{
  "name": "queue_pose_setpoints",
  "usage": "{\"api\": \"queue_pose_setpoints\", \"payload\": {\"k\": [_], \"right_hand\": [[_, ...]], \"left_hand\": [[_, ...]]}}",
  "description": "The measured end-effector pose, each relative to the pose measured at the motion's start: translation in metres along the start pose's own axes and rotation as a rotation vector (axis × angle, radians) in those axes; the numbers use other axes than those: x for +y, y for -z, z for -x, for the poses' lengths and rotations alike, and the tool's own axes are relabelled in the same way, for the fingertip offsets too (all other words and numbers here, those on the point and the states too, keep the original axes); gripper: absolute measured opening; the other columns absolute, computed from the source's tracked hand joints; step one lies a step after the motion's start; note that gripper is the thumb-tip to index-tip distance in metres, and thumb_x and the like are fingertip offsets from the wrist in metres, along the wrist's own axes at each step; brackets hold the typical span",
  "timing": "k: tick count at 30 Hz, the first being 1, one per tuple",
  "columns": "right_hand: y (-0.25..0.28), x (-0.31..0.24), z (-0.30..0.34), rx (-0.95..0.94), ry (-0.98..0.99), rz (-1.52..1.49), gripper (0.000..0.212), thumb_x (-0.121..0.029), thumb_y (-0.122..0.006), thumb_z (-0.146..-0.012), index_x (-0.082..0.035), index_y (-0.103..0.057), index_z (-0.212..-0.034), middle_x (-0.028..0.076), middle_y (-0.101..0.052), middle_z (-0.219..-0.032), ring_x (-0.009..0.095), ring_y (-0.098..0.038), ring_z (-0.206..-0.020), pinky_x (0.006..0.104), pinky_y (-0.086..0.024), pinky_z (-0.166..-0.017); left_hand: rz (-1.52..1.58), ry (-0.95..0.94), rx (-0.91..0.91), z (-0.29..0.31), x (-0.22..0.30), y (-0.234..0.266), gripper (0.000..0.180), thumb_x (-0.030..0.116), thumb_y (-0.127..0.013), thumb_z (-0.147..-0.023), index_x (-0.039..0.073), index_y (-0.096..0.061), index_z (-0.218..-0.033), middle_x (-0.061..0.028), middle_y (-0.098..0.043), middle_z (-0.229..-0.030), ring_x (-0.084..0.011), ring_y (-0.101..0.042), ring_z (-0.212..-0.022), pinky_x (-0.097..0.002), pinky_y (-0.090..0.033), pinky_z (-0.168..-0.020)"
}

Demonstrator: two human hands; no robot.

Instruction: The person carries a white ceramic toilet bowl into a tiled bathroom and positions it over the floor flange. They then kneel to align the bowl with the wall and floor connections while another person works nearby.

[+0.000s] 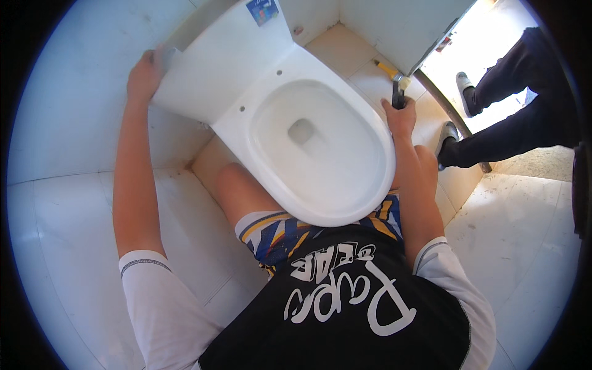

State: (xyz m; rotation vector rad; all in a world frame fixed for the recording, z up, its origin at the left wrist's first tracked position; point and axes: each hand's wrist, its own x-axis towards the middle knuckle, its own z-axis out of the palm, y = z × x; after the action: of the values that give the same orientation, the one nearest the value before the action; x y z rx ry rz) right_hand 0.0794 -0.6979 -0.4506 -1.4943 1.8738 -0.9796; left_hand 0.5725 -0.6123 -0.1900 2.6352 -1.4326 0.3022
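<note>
A white toilet (376,117) with no seat or lid fitted stands tilted in view, its bowl front close against my body between my legs. My left hand (145,77) is closed at the outer edge of the toilet's tank (213,68); a pale greyish thing (168,58) shows at its fingers, too blurred to name. My right hand (401,116), beside the bowl's right rim, is closed around a black tool (398,95). Just beyond it lies a yellow piece with a dark tip (387,69); whether it joins the black tool I cannot tell.
Pale tiled walls (68,98) stand close on the left. At the right is a bright doorway with a raised sill (441,102), where another person's dark-trousered legs (512,117) and light shoes are. A blue sticker (263,10) is on the tank.
</note>
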Motion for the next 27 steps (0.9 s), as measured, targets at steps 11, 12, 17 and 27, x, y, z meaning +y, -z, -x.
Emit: {"api": "queue_pose_setpoints", "payload": {"k": [11,12,17,27], "right_hand": [[-0.003,0.021,-0.009,-0.124,0.005,0.045,0.047,-0.031,-0.070,-0.070,0.002,-0.063,-0.103,0.019,-0.068,-0.089,0.028,-0.066,-0.082,0.0378,-0.050,-0.076],[-0.007,0.025,-0.011,-0.140,-0.021,0.057,0.049,-0.031,-0.071,-0.070,0.004,-0.063,-0.103,0.018,-0.068,-0.088,0.025,-0.066,-0.079,0.0367,-0.051,-0.073],[-0.014,0.054,-0.017,-0.361,-0.525,-0.115,0.038,-0.021,-0.075,-0.075,0.011,-0.063,-0.091,0.021,-0.066,-0.089,0.019,-0.065,-0.063,0.0324,-0.054,-0.057],[-0.073,0.181,-0.003,-0.186,-0.859,-0.006,0.036,-0.026,-0.065,-0.080,0.006,-0.064,-0.096,0.015,-0.066,-0.088,0.024,-0.065,-0.066,0.0350,-0.056,-0.054]], "left_hand": [[0.115,0.073,-0.004,0.012,0.004,0.012,0.065,0.062,-0.035,-0.090,0.008,-0.059,-0.118,-0.0194,-0.061,-0.115,-0.0377,-0.055,-0.111,-0.0420,-0.042,-0.093],[0.143,0.071,0.006,0.013,0.004,0.010,0.065,0.062,-0.036,-0.089,0.008,-0.059,-0.117,-0.0194,-0.061,-0.115,-0.0374,-0.055,-0.111,-0.0416,-0.042,-0.093],[0.184,0.084,0.017,0.016,0.005,0.005,0.060,0.060,-0.038,-0.088,0.013,-0.060,-0.118,-0.0178,-0.061,-0.116,-0.0363,-0.054,-0.112,-0.0430,-0.042,-0.092],[0.207,0.003,-0.029,-0.010,-0.008,-0.016,0.064,0.057,-0.043,-0.089,0.003,-0.057,-0.120,-0.0221,-0.058,-0.119,-0.0362,-0.053,-0.114,-0.0407,-0.039,-0.096]]}}
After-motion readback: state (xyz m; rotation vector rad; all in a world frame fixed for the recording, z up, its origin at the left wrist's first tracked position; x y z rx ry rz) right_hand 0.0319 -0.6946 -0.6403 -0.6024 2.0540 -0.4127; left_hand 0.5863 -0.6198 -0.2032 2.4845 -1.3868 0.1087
